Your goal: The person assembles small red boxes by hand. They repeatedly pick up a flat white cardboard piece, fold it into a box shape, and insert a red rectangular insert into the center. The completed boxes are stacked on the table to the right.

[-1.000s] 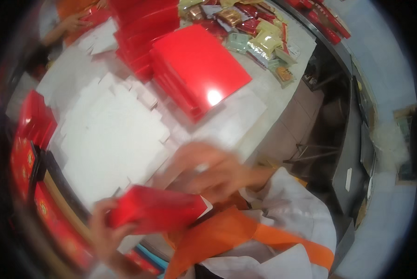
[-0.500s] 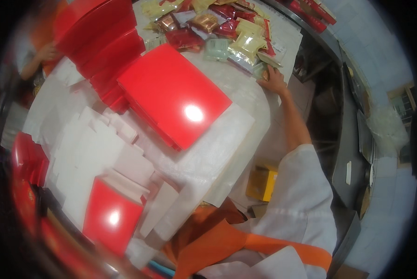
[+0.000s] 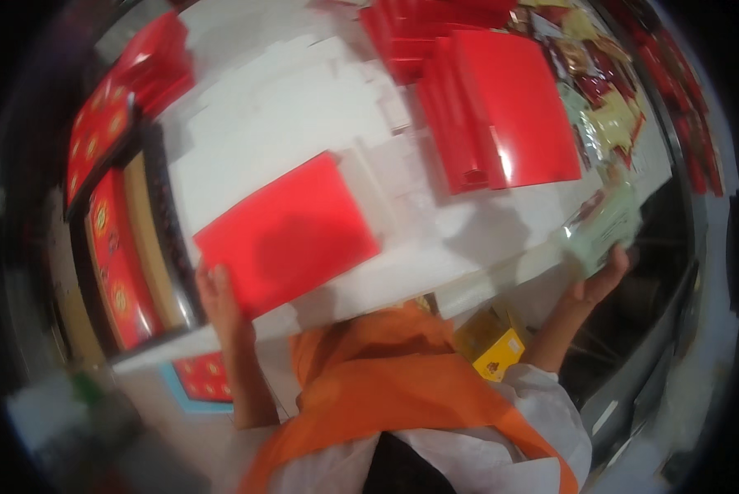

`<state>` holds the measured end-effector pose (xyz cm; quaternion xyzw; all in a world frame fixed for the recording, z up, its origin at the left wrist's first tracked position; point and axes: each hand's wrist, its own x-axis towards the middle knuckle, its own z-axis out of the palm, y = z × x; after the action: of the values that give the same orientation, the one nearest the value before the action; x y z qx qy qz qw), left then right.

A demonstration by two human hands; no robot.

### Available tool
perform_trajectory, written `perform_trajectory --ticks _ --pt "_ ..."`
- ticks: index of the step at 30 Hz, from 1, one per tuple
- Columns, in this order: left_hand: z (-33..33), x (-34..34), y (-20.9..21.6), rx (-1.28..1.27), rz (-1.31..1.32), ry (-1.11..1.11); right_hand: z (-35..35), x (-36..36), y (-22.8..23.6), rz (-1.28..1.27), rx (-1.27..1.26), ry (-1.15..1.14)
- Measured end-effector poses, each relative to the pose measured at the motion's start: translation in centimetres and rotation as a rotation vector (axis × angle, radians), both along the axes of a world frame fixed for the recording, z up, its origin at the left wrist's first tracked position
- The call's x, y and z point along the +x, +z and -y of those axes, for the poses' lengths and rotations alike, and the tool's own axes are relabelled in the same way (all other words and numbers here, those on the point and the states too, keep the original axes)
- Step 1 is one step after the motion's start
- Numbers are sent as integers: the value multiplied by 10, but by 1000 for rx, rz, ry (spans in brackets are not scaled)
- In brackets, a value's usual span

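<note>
A: Clock positions, taken from the middle of the view. Hands first?
B: Apart. The left hand (image 3: 228, 309) sits between eight and nine o'clock, fingers at the near left corner of a red box (image 3: 291, 235). Whether it grips or only steadies that box, I cannot tell.
A: And the right hand (image 3: 604, 280)?
B: At three o'clock, fingers closed on a pale green packet (image 3: 608, 224), raised out past the edge of the white table (image 3: 415, 267). The packet is slightly blurred.
A: Position of the red box?
B: Toward nine o'clock, close to the middle, on the table and well apart from the packet.
A: Surroundings?
B: Stacked red boxes (image 3: 518, 107) between one and two o'clock; a heap of wrapped packets (image 3: 612, 119) at two, just beside them. White card (image 3: 262, 107) covers eleven. A yellow box (image 3: 501, 354) stands below table level, between four and five.
</note>
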<state>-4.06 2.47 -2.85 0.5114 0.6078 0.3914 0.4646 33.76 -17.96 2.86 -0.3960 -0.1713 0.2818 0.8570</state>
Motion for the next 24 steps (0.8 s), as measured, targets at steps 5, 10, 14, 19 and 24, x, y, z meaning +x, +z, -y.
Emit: perform_trajectory --ticks 5,10,14,19,24 --pt "25 -14 -5 -59 204 97 -113 -98 -10 97 -285 131" --pt "43 -13 -7 -96 292 98 -173 -143 -39 167 -225 257" --pt "51 -12 -19 -113 318 162 -185 -159 -47 340 -338 253" --pt "55 -15 -26 -177 410 118 -167 -136 -52 593 -616 437" --pt "64 1 -35 -98 418 87 -152 -119 -67 1368 -638 474"
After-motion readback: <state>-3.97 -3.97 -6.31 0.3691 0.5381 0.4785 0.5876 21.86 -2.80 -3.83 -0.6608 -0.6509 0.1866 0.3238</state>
